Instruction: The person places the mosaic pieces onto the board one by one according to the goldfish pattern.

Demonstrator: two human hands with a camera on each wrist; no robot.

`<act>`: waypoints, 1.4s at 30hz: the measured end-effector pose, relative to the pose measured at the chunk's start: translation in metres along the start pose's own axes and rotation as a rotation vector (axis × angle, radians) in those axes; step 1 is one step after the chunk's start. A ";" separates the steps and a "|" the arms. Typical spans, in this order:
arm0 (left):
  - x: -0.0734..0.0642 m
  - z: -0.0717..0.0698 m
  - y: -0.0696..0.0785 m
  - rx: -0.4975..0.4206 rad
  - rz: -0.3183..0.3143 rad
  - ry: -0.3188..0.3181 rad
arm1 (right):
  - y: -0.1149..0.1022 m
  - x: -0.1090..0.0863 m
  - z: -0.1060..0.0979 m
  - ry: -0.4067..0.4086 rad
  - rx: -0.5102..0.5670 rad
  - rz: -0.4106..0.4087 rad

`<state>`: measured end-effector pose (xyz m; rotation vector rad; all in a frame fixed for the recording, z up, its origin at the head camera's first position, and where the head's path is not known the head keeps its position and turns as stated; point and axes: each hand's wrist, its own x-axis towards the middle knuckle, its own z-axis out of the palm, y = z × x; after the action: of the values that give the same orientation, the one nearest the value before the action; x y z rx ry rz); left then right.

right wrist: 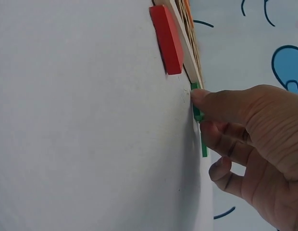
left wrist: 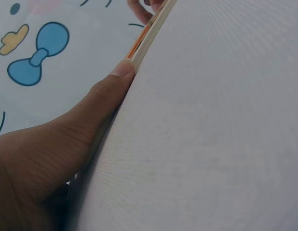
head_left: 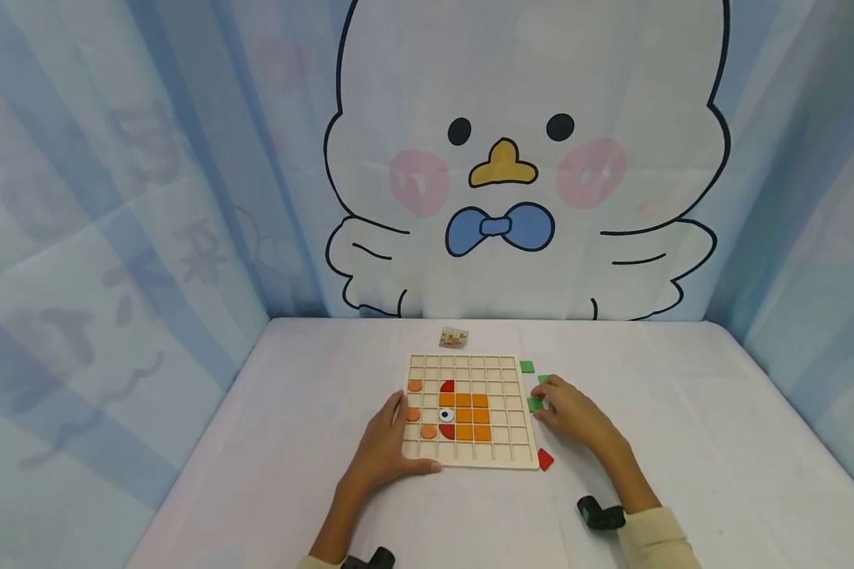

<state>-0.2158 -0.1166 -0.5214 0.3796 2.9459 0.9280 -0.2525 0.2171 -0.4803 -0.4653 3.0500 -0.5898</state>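
A pale wooden grid board [head_left: 511, 454] lies flat on the table. Several orange square tiles [head_left: 472, 416], two red quarter-round pieces [head_left: 447, 432], an eye piece [head_left: 446, 415] and orange discs [head_left: 428, 431] sit in its cells. At its front left corner rests my left hand [head_left: 384, 450], fingers along the left side and thumb [left wrist: 122, 68] against the near edge. Beside the right edge, my right hand [head_left: 575, 412] pinches a green square tile [right wrist: 195, 107] between thumb and index finger, low over the table. The fingers partly hide that tile.
Another green tile [head_left: 527, 367] lies off the board's far right corner, and one more [head_left: 543, 379] is partly behind the right fingers. A red piece [head_left: 546, 459] is by the near right corner. Behind the board lies a small patterned card [head_left: 453, 338]. A printed curtain [head_left: 505, 276] hangs beyond.
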 end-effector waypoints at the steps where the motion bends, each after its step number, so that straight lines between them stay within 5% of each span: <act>1: 0.000 -0.001 0.000 0.004 0.007 0.003 | 0.000 0.000 0.000 0.001 0.001 -0.004; 11: 0.002 0.000 0.000 0.007 0.006 -0.006 | 0.002 -0.006 -0.003 -0.017 0.004 0.020; 18: 0.002 -0.001 -0.001 0.018 0.003 0.014 | 0.005 -0.008 -0.006 -0.002 0.034 -0.035; 42: 0.000 0.000 0.001 0.001 -0.001 -0.004 | 0.007 0.010 -0.010 0.006 0.028 -0.059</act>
<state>-0.2153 -0.1158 -0.5206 0.3803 2.9426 0.9241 -0.2647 0.2247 -0.4727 -0.5550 3.0382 -0.6366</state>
